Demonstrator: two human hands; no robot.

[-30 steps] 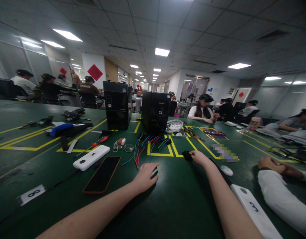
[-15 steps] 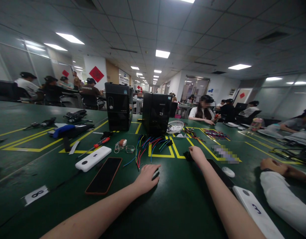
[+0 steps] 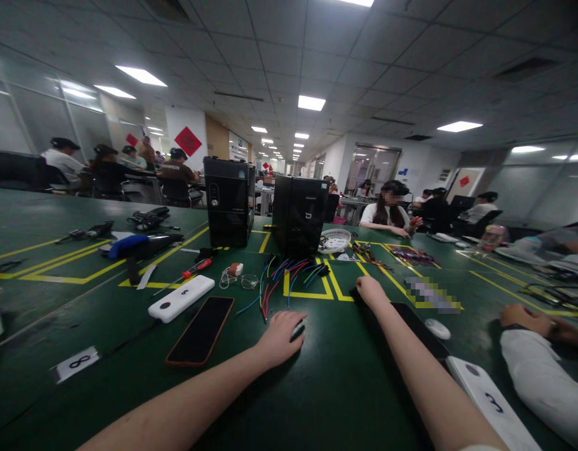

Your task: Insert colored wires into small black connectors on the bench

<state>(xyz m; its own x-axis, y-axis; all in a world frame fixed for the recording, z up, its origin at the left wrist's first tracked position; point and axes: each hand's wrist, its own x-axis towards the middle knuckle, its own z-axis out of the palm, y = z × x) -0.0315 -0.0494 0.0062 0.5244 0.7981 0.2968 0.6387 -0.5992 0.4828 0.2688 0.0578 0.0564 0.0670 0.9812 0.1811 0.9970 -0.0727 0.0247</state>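
My left hand (image 3: 280, 335) lies palm down on the green table (image 3: 345, 388), its fingers curved over a small white object (image 3: 298, 327) that mostly stays hidden beneath them. My right hand (image 3: 371, 290) reaches farther out, beside a yellow floor-tape line. Its fingers are curled into a loose fist over a small black thing that I can barely see. A bundle of coloured wires (image 3: 282, 275) lies just beyond both hands.
A black phone (image 3: 200, 330) and a white power bank marked 8 (image 3: 181, 298) lie to the left. Two black computer towers (image 3: 299, 213) stand behind the wires. A white power bank marked 3 (image 3: 486, 394) and a co-worker's sleeved arm (image 3: 537, 376) are at right.
My right hand has closed over the small black thing that showed at its fingertips before. The left hand stays on the white object. The view has shifted slightly.
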